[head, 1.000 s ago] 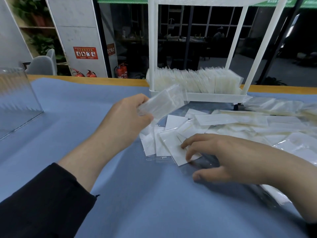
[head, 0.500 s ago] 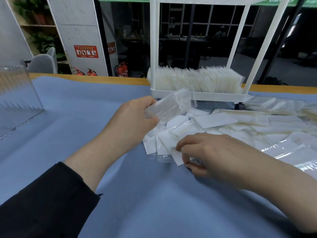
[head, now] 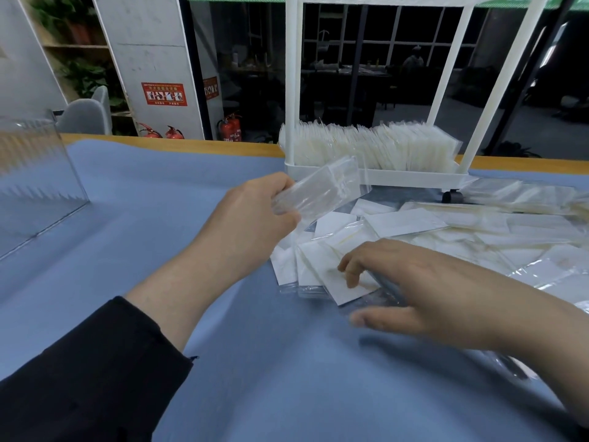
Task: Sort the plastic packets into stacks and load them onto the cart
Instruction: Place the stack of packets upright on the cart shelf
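- Step in hand, as a judgement: sorting, still gathering; loading comes later for this batch.
- Left hand (head: 251, 224) grips a small stack of packets (head: 322, 189), held off the desk and tilted, at about 11 o'clock from the right hand. The stack's far end overlaps the cart's tray edge in view; touching or not, cannot tell.
- Right hand (head: 424, 288) sits on the loose pile of packets (head: 414, 231): fingers curled down onto one packet (head: 338, 279) at the near left edge of the pile, thumb stretched out low along the blue desk (head: 159, 218). It looks like a pinch in progress; whether the packet is actually gripped or only pressed, cannot tell.
- The pile spreads from 12 to 3 o'clock of the right hand, packets overlapping at mixed angles, some clear film glinting.
- Cart (head: 376, 178) stands at 12 o'clock, at the far side of the desk. Its lower tray already holds a dense row of packets on edge (head: 366, 145).
- Clear plastic box (head: 32, 173) at 9 o'clock, well apart, not involved.
- Next move likely needs: lift that single packet free without dragging its neighbours, bring it toward 11 o'clock, square it onto the held stack.
- Risk: slick film, so packets may slide or come up two at a time.
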### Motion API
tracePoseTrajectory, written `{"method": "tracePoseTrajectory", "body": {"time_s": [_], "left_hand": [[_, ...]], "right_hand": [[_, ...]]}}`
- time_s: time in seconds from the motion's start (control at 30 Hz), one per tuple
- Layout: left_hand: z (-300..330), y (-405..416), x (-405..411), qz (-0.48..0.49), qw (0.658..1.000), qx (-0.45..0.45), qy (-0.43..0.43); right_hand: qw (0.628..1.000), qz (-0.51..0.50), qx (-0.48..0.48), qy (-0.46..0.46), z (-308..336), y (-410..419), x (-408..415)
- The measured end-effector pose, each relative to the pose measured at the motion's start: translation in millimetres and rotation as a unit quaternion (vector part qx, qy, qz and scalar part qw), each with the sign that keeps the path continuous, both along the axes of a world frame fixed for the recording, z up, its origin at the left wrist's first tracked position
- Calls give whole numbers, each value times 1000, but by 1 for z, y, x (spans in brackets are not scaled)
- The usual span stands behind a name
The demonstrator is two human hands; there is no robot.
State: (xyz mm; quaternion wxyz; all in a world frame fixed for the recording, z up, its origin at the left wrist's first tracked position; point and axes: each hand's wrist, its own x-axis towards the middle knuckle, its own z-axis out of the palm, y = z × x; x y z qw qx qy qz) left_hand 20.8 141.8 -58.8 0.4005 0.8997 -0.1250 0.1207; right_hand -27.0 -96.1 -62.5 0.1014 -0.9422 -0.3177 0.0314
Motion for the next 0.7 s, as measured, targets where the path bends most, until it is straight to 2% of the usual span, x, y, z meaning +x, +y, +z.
{"method": "tracePoseTrajectory", "body": {"time_s": [0.1, 0.4, 0.5, 0.6, 0.7], "left_hand": [[0, -1, 0, 1, 1000, 2, 1], [0, 1, 0, -4, 1000, -4, -4], [2, 3, -1, -19, 1000, -23, -7], [6, 2, -5, -57, 997, -46, 8], [7, -1, -10, -104, 993, -38, 46]], "right_hand": [[999, 10, -44, 1, -1, 8, -2], [992, 25, -29, -116, -13, 13, 1], [987, -42, 104, -119, -2, 9, 0], [937, -91, 309, -137, 6, 5, -1], [902, -139, 368, -181, 1, 0, 9]]}}
